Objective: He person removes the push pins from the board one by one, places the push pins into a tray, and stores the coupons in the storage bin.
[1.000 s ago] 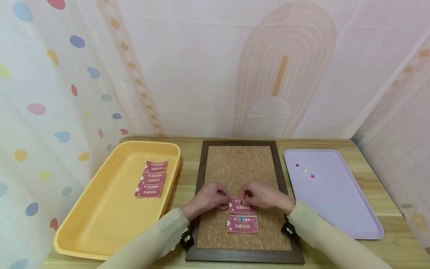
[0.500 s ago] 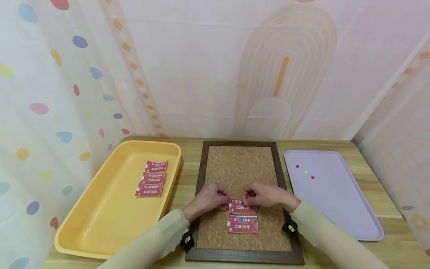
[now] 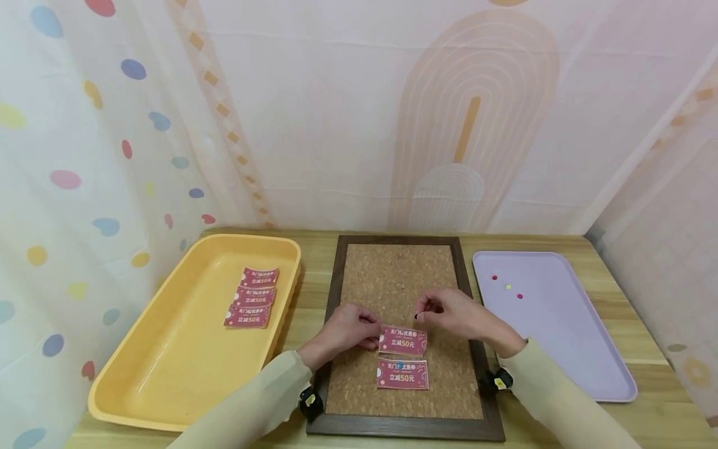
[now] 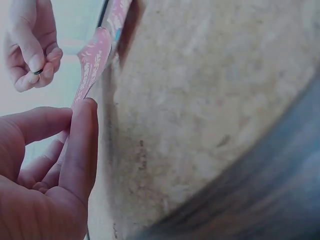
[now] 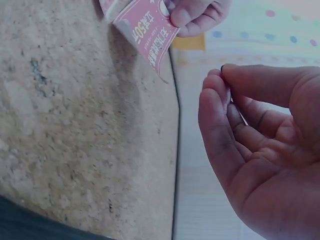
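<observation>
My left hand [image 3: 349,327] pinches the left edge of a pink coupon [image 3: 402,342] between thumb and finger, over the cork board [image 3: 401,274]. In the right wrist view this coupon [image 5: 147,30] stands lifted and bent off the cork. Up and right of it, my right hand [image 3: 457,313] holds a tiny black thumbtack [image 4: 37,72] between thumb and fingertip, apart from the paper. Only the tack's dark end shows. Just below lies a second pink coupon [image 3: 402,377], flat on the cork, with a blue thumbtack [image 3: 400,365] near its top edge.
A yellow tray [image 3: 168,349] on the left holds three more overlapping pink coupons [image 3: 252,298]. On the right, a lilac tray [image 3: 566,337] carries a red tack [image 3: 495,277], a yellow tack [image 3: 508,287] and a pink tack [image 3: 520,296]. A dark frame [image 3: 404,428] borders the board.
My right hand has moved up and to the right, off the upper coupon, with the black thumbtack still in its fingers. My left hand keeps its pinch on the coupon's edge.
</observation>
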`<state>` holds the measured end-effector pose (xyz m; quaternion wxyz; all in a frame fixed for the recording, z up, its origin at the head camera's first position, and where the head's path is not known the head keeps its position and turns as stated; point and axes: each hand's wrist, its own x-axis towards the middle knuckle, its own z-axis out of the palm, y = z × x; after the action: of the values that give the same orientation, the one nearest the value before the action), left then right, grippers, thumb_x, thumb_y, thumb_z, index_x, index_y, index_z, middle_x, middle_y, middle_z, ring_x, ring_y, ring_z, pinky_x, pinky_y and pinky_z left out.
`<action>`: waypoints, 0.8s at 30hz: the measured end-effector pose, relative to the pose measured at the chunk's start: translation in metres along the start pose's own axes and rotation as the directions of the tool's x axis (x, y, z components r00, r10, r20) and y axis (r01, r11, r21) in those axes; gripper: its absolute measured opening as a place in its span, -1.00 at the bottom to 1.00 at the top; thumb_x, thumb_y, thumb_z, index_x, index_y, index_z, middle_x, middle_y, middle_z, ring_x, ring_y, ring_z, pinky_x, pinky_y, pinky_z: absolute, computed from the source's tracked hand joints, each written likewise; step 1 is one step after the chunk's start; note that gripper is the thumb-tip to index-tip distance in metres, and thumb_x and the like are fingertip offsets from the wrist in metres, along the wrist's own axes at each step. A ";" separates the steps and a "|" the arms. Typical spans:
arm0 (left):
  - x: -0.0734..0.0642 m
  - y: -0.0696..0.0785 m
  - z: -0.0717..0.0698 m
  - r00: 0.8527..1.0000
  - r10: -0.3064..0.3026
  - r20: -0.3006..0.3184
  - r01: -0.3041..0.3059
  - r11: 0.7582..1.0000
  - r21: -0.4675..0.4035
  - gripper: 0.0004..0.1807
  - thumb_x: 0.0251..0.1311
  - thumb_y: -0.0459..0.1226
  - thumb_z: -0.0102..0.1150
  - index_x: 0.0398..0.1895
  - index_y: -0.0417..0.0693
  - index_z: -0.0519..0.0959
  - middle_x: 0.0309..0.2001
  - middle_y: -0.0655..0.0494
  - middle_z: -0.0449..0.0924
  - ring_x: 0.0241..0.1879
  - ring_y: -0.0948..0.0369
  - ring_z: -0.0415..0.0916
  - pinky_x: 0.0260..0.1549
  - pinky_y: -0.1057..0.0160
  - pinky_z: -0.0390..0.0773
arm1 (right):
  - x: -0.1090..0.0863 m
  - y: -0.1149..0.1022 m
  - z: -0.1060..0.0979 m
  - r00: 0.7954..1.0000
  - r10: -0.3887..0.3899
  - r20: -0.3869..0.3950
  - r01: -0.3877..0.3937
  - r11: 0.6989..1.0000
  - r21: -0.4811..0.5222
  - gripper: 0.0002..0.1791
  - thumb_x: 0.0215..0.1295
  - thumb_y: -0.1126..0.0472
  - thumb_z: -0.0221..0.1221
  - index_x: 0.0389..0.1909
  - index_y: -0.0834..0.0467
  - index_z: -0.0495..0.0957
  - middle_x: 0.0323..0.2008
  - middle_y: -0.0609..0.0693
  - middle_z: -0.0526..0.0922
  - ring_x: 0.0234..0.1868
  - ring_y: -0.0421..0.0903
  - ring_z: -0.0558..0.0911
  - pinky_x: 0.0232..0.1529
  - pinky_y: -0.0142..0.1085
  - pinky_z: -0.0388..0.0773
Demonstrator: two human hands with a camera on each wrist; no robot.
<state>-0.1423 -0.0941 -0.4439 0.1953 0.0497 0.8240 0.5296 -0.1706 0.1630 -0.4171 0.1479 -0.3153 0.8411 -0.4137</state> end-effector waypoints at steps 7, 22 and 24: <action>-0.005 0.005 -0.006 0.999 0.034 -0.030 -0.034 0.999 -0.007 -0.85 0.31 -0.38 0.29 -0.20 -0.33 0.75 -0.39 0.02 0.73 -0.50 0.26 0.68 -0.38 0.21 0.73 | -0.009 -0.004 0.000 0.995 0.010 -0.097 -0.013 1.000 -0.028 -0.95 0.46 0.31 0.20 -0.21 0.13 0.63 -0.33 -0.06 0.66 -0.34 -0.18 0.55 -0.34 -0.34 0.54; -0.019 0.019 -0.034 0.991 0.107 -0.075 -0.109 0.994 -0.018 -0.80 0.36 -0.34 0.28 -0.15 -0.36 0.74 -0.41 0.01 0.72 -0.48 0.27 0.65 -0.30 0.05 0.74 | -0.025 -0.015 -0.011 0.966 0.045 -0.256 -0.034 0.998 0.049 -0.92 0.47 0.25 0.25 -0.15 0.15 0.69 -0.22 0.05 0.72 -0.39 -0.16 0.51 -0.41 -0.34 0.49; -0.022 0.021 -0.038 0.991 0.104 -0.087 -0.107 0.994 -0.028 -0.78 0.36 -0.34 0.28 -0.12 -0.38 0.73 -0.37 -0.01 0.73 -0.46 0.26 0.66 -0.28 0.05 0.74 | -0.026 -0.016 -0.013 0.964 0.045 -0.263 -0.032 0.998 0.054 -0.92 0.47 0.25 0.25 -0.14 0.16 0.69 -0.18 0.05 0.73 -0.38 -0.16 0.51 -0.41 -0.34 0.49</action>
<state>-0.1394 -0.1240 -0.4055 0.1326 0.0672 0.8191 0.5541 -0.1507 0.1808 -0.3968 0.0504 -0.2371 0.8489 -0.4697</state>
